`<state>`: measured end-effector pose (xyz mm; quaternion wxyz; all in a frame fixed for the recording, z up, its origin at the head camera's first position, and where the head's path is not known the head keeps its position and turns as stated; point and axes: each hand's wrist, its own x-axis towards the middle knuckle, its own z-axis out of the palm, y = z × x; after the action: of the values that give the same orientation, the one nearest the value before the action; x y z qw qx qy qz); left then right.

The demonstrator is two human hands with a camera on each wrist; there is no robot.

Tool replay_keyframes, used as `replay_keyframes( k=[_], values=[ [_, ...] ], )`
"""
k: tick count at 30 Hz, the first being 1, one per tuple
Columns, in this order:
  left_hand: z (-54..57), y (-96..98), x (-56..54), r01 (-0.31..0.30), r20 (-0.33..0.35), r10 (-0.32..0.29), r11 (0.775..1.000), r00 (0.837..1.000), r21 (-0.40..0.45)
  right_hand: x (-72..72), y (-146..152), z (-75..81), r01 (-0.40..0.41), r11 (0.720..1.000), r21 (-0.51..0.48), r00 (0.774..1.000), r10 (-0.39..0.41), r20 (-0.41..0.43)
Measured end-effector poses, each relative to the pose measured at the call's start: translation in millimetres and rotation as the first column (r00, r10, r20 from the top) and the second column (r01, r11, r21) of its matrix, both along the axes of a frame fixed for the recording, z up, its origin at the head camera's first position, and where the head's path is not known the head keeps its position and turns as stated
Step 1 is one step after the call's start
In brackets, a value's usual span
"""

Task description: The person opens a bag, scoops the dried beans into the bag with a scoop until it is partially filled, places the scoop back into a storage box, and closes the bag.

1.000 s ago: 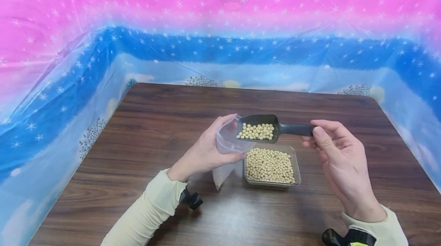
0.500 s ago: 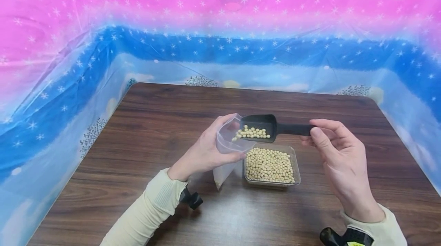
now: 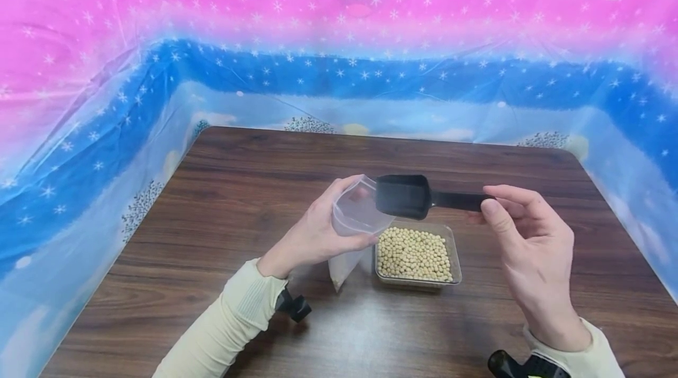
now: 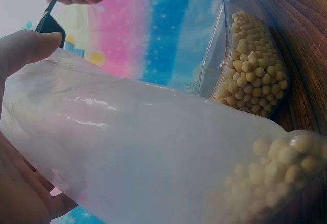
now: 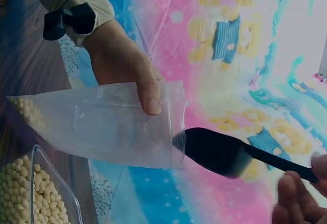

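Just left of the clear rectangular plastic tub (image 3: 455, 253) of pale round beans (image 3: 415, 255), the left hand (image 3: 320, 226) has its fingers curled round a translucent plastic bag (image 3: 355, 214), while above tub level the right hand (image 3: 536, 254) pinches a black plastic scoop (image 3: 405, 196) between its fingers, tip inside the bag's mouth.

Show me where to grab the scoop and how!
I'd pinch the scoop by its handle, near the end, coming from the right, where the right hand holds it. The handle is slim and sticks out that way, while the wide bowl points left, its tip at the bag.
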<state>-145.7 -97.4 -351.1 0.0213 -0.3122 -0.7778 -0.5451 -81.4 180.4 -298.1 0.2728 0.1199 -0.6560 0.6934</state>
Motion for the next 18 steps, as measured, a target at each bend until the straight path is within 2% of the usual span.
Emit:
replay_keyframes(
  k=[3, 5, 7, 8, 9, 10, 11, 12, 13, 14, 16, 18],
  values=[
    [-0.6, -0.1, -0.1, -0.007, 0.005, 0.007, 1.0, 1.0, -0.001, -4.5, 5, -2.3, 0.022, 0.991, -0.134, 0.992, -0.038, -0.122],
    [-1.7, 0.3, -0.3, -0.013, 0.01, 0.013, 1.0, 1.0, -0.003, -6.8, 12, -4.2, 0.06, 0.979, -0.194, 0.981, -0.093, -0.168],
    [-2.9, 1.0, -0.9, -0.015, 0.007, 0.015, 1.0, 1.0, -0.007, -6.6, 21, -6.6, 0.178, 0.978, -0.108, 0.973, -0.191, -0.133],
    [-3.4, 1.3, -1.0, -0.017, 0.004, 0.017, 1.0, 1.0, -0.012, -5.8, 26, -9.3, 0.233, 0.972, -0.012, 0.966, -0.233, -0.111],
    [-3.9, 1.5, -1.1, -0.017, 0.007, 0.017, 1.0, 1.0, -0.013, -4.4, 30, -12.5, 0.282, 0.954, 0.097, 0.958, -0.274, -0.087],
    [-4.1, 1.6, -1.2, -0.016, 0.009, 0.016, 1.0, 1.0, -0.012, -2.7, 34, -16.3, 0.322, 0.92, 0.223, 0.947, -0.314, -0.074],
    [-4.2, 1.7, -1.2, -0.016, 0.008, 0.016, 1.0, 1.0, -0.009, -1.3, 38, -20.4, 0.349, 0.87, 0.348, 0.936, -0.344, -0.079],
    [-4.3, 1.6, -1.3, -0.017, 0.009, 0.017, 1.0, 1.0, -0.005, 0.1, 41, -24.9, 0.37, 0.806, 0.462, 0.925, -0.368, -0.099],
    [-4.3, 1.6, -1.4, -0.016, 0.011, 0.016, 1.0, 1.0, -0.001, 0.9, 43, -29.3, 0.373, 0.757, 0.536, 0.922, -0.366, -0.126],
    [-4.2, 1.5, -1.5, -0.015, 0.011, 0.015, 1.0, 1.0, 0.004, 1.1, 45, -34.0, 0.376, 0.717, 0.587, 0.922, -0.354, -0.158],
    [-4.5, 1.7, -2.1, -0.014, 0.009, 0.014, 1.0, 1.0, 0.01, 0.8, 47, -41.2, 0.382, 0.658, 0.649, 0.921, -0.329, -0.209],
    [-5.6, 2.0, -2.4, -0.018, 0.008, 0.018, 1.0, 1.0, 0.004, 0.1, 48, -46.6, 0.38, 0.616, 0.69, 0.924, -0.294, -0.246]
  ],
)
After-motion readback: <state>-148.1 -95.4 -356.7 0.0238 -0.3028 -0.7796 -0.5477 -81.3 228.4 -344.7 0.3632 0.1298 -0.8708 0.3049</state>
